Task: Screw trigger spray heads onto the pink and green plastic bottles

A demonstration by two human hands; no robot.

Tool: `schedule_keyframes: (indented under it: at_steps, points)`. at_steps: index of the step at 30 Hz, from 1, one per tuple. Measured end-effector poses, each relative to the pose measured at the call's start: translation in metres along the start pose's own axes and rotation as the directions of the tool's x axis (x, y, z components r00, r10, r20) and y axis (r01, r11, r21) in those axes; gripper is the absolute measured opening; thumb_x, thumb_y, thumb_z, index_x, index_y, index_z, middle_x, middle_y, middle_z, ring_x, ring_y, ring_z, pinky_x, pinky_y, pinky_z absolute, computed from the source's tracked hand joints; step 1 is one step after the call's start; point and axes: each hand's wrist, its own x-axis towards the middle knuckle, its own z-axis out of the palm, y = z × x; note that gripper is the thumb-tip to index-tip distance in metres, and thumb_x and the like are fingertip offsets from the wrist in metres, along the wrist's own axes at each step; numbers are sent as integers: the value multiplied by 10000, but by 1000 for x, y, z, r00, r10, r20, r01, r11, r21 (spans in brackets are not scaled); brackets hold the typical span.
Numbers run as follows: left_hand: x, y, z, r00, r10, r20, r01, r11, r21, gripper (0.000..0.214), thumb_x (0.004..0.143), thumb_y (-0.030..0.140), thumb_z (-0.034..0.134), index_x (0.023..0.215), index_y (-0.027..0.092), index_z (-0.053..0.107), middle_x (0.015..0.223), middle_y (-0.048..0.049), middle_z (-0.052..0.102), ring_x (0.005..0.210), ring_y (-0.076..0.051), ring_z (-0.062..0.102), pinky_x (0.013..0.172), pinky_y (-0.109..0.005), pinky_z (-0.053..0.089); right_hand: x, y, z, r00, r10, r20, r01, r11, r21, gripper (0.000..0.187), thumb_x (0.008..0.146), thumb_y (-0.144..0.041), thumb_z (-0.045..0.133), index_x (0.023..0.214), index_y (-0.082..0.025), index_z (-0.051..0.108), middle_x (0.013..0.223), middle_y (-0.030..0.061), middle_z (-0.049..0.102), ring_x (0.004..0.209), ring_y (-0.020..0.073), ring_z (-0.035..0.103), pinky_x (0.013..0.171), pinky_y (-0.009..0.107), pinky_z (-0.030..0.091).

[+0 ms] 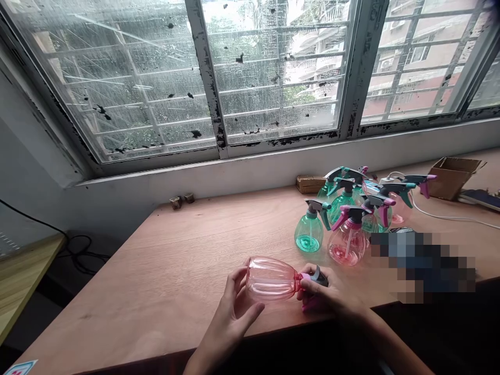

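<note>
A clear pink spray bottle (pixel 271 279) lies on its side above the near edge of the wooden table (pixel 175 260). My left hand (pixel 234 307) cups the bottle's round base, fingers curled around it. My right hand (pixel 324 297) is closed around the grey and pink trigger head (pixel 314 276) at the bottle's neck.
A cluster of several green and pink spray bottles (pixel 351 219) stands at the right of the table. Behind them lie a white cable (pixel 441 216), an open cardboard box (pixel 453 177) and a small brown box (pixel 310 183). A dirty window (pixel 250 73) runs along the back wall.
</note>
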Motion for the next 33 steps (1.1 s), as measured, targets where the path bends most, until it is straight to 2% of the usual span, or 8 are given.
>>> schedule_keyframes:
  at_steps: [4, 7, 15, 23, 29, 33]
  points:
    - [1, 1, 0, 1000, -15, 12, 16, 999, -31, 578, 918, 360, 665, 1423, 267, 399, 1634, -120, 292, 1467, -317, 346, 1221, -504, 277, 0, -2, 2, 1000, 23, 5, -24, 1000, 18, 412, 806, -531, 773, 852, -154, 613, 739, 51, 737, 641, 190, 700, 646, 317, 570]
    - [3, 1, -1, 1000, -24, 17, 25, 999, -29, 547, 947, 386, 616, 1438, 267, 405, 1614, -103, 343, 1478, -306, 327, 1215, -478, 299, 0, -2, 3, 1000, 23, 2, -23, 1000, 2, 428, 803, -550, 767, 837, -157, 602, 730, 51, 737, 627, 190, 699, 641, 322, 571]
    - [5, -1, -3, 999, -31, 40, 33, 998, -46, 598, 946, 380, 620, 1494, 308, 393, 1611, -48, 369, 1480, -294, 330, 1215, -437, 299, 1, 2, -1, 1000, 0, -5, -1, 999, -44, 396, 836, -524, 748, 864, -156, 604, 773, 66, 748, 685, 205, 710, 685, 351, 590]
    - [4, -1, -2, 997, -63, 51, 65, 997, -38, 622, 953, 396, 607, 1513, 292, 358, 1540, -83, 466, 1344, -295, 519, 1174, -453, 360, 1, 4, -2, 1000, -1, -10, 0, 999, -37, 394, 834, -522, 751, 852, -157, 604, 757, 64, 749, 676, 202, 705, 667, 339, 591]
    - [3, 1, -3, 996, -75, 38, 75, 997, -20, 619, 949, 423, 607, 1499, 288, 357, 1507, -99, 490, 1357, -303, 494, 1172, -464, 349, 1, 5, -3, 1000, -7, 2, 7, 999, -32, 386, 848, -512, 742, 858, -154, 599, 766, 70, 750, 665, 198, 706, 668, 346, 594]
    - [2, 0, -3, 996, -91, 12, 91, 995, -47, 559, 958, 479, 561, 1447, 252, 412, 1483, -120, 516, 1387, -323, 459, 1164, -500, 345, -1, 0, 0, 1000, 10, -12, -10, 1000, -25, 421, 815, -551, 757, 859, -156, 615, 760, 62, 742, 697, 212, 705, 682, 359, 600]
